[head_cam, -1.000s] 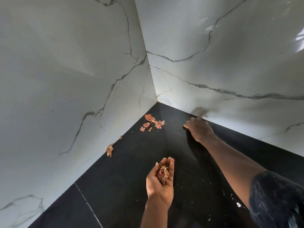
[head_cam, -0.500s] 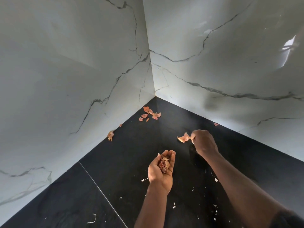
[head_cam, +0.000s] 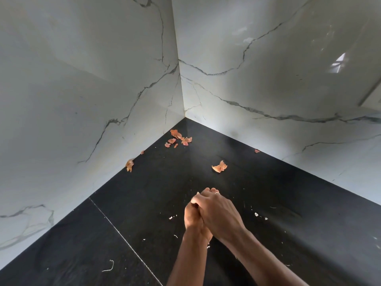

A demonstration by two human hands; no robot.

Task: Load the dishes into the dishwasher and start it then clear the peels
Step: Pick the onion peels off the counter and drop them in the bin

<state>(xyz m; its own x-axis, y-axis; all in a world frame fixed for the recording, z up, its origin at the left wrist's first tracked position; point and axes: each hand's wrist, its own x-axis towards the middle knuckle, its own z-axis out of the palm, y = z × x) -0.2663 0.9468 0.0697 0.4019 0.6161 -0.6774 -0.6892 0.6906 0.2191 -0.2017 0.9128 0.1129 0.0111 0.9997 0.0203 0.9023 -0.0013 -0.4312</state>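
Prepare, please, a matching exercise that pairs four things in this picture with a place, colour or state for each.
Things:
1. peel cluster
2. curled peel
3. countertop
4. right hand

Descriptions:
A. black
B. laid over the left hand
C. against the left wall
D. nearest the corner where the walls meet

Pairs: 1-D, 2-C, 3-A, 4-B

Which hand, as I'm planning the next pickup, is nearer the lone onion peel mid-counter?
Right, barely. The right hand lies over the left hand, straight back from the onion peel; the left is underneath, offset leftward.
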